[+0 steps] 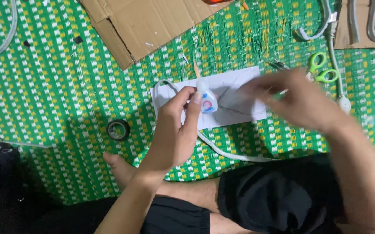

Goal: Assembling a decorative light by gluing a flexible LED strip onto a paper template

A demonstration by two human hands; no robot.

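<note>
My left hand [175,125] grips a small white squeeze bottle [206,99] with a red and blue label, held over a white sheet of paper [231,89] that lies on the green woven mat [66,86]. My right hand [296,99] is blurred with motion above the right end of the paper, its fingers pinched around something thin that I cannot make out. A white cable [222,151] loops under the paper and toward my knees. Thin dark lines or strands show on the paper.
A roll of black tape [118,129] lies left of my left hand. Green-handled scissors [322,68] rest at the right, beside a white cord and plug [342,102]. Flattened cardboard [148,24] covers the top middle. My crossed legs fill the bottom.
</note>
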